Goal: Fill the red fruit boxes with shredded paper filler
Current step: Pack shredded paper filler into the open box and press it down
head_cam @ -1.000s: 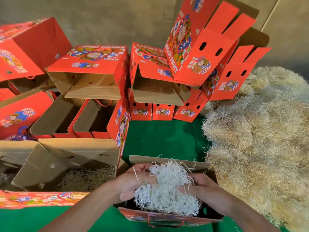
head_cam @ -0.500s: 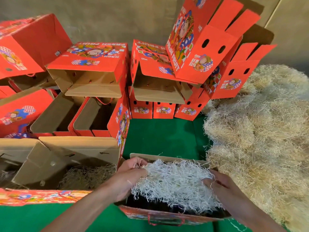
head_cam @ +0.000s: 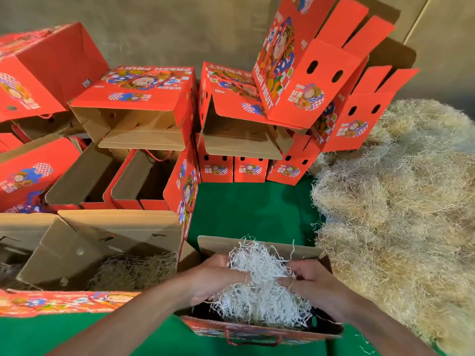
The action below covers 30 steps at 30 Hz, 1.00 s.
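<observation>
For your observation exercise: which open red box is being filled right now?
The small red cardboard box nearest the camera: only it has both hands in white shredded paper.

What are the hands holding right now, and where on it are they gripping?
Both hands hold the white shredded paper over the open box: the left hand grips its left side, the right hand its right side.

Bare green tabletop [head_cam: 246,209] lay open centrally, hemmed by stacked red boxes [head_cam: 246,140] behind and left, straw-coloured filler heap [head_cam: 401,201] right.
</observation>
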Available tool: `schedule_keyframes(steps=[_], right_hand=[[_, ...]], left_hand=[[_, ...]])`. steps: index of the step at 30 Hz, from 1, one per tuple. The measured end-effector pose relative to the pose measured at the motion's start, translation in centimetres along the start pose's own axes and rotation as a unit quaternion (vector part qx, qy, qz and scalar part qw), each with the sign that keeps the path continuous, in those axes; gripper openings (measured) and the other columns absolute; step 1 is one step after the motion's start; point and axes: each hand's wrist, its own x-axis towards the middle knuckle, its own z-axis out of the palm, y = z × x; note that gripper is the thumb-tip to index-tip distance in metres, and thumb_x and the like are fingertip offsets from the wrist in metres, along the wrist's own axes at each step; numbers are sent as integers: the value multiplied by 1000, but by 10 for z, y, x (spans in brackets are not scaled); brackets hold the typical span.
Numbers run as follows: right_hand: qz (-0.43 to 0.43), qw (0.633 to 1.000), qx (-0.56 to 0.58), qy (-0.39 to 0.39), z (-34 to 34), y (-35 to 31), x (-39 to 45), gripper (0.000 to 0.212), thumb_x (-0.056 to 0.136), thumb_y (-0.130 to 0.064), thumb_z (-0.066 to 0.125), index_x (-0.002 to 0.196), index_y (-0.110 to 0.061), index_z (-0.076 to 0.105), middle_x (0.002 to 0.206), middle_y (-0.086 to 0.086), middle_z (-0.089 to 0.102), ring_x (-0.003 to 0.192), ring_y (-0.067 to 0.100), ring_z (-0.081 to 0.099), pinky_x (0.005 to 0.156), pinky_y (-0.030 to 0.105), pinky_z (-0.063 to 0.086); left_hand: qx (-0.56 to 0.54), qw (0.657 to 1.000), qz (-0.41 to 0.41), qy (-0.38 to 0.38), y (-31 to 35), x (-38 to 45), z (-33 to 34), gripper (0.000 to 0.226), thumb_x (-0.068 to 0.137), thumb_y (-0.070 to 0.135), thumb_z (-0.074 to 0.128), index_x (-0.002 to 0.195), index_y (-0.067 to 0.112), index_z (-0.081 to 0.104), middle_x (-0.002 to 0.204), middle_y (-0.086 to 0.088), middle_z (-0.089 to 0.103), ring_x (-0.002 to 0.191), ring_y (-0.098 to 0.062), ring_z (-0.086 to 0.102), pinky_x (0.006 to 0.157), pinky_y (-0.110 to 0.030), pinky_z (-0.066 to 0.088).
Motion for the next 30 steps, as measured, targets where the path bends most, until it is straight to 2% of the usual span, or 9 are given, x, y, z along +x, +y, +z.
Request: schedule_keyframes(steps=[4,7,12,14,15,19,24,27,30], right_hand=[[-38,993,-92,60,-7,13,-3,15,95,-28,66,105,-38,62,94,1,72,60,6,56,68,38,59],[-42,987,-121,93,-13,24,-6,9,97,-25,64,105,-28,64,71,4,66,42,5,44,44,26,44],[-63,991,-112,48,-8,25,-5,47,92,-57,56,125,-24,57,79,-5,64,47,1,37,49,12,45],[-23,999,-34,-4,-6,18,-3,66,87,-70,53,132,-23,53,92,9,65,69,-3,27,78,10,47],[-7,999,-16,-33,-4,15,-1,75,80,-79,53,130,-23,53,91,5,62,66,-2,33,63,13,50],[6,988,-136,-79,2,8,23,41,85,-70,55,108,-36,57,92,-9,54,72,4,52,68,28,44],[-2,984,-160,-81,12,-5,51,26,93,-46,57,78,-24,53,53,-14,45,40,1,39,39,17,30],[17,983,-166,-80,18,-2,60,19,97,-34,54,85,-19,54,66,-10,49,48,1,45,42,17,33],[38,951,-294,-88,16,9,63,7,96,-24,54,99,-18,57,90,-1,62,77,12,60,60,25,46]], left_hand=[[16,999,-29,32,-16,7,-9,95,76,46,83,148,11,33,125,7,48,105,-4,47,86,-17,42],[13,996,-40,80,-29,11,-21,89,75,45,83,146,16,38,141,-4,46,106,-9,47,93,-24,42],[-15,998,-4,55,-27,10,-17,110,68,52,87,155,21,28,159,-2,31,129,-14,41,106,-29,37],[-99,995,-25,8,-18,6,-16,131,49,49,98,155,21,26,156,1,32,135,-15,38,111,-34,33],[-124,991,-43,-15,-13,5,-16,133,45,43,100,154,21,27,152,2,37,134,-14,40,111,-37,34],[-142,984,-72,-82,3,8,-9,111,60,7,93,152,18,32,145,0,44,133,-19,46,107,-38,41],[73,994,-81,11,7,39,13,68,88,-6,60,150,13,36,140,-10,48,113,-18,51,102,-36,48],[301,949,-72,59,-5,47,13,39,95,8,48,135,10,48,90,3,47,88,-14,49,86,-33,47],[432,898,-79,13,-20,47,11,43,94,3,52,136,9,50,103,-2,55,96,-19,54,80,-29,46]])
